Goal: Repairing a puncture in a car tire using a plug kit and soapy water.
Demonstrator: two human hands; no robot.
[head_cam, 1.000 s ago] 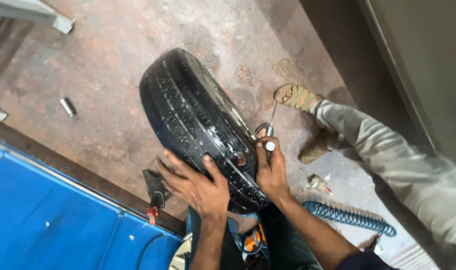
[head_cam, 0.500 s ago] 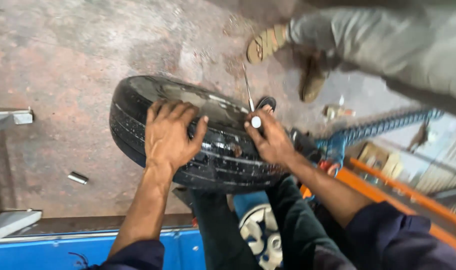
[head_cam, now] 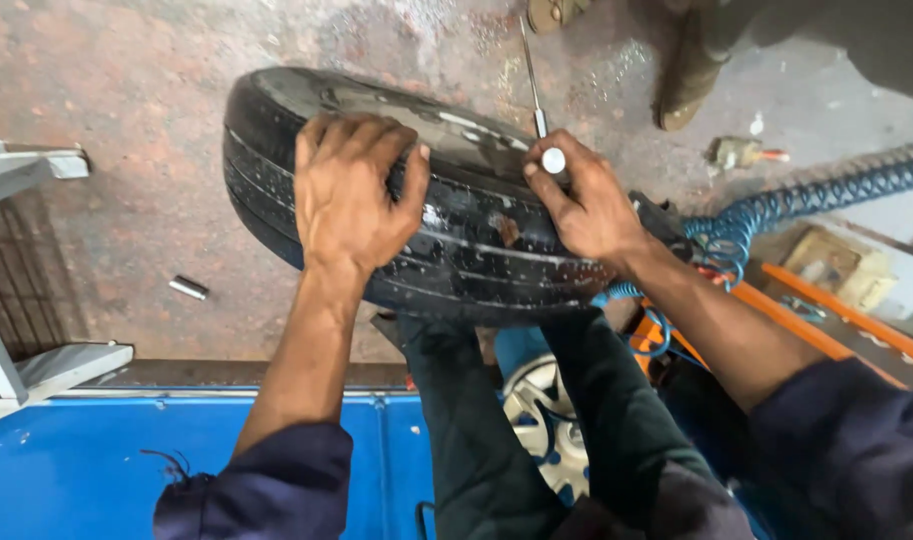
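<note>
Tyre-steadying step: left hand (head_cam: 348, 195) spread flat on wet tyre (head_cam: 476, 250), centre frame, right hand (head_cam: 588, 205) clamped on thin metal tool (head_cam: 536, 85); next move likely needs firm bracing.

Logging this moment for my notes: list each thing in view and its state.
Black rubber tyre: on edge, wet.
Left hand: palm flat on tread.
Right hand: closed around thin metal probe tool.
Small metal cylinder: lying on floor.
Blue coiled hose: slack.
</note>
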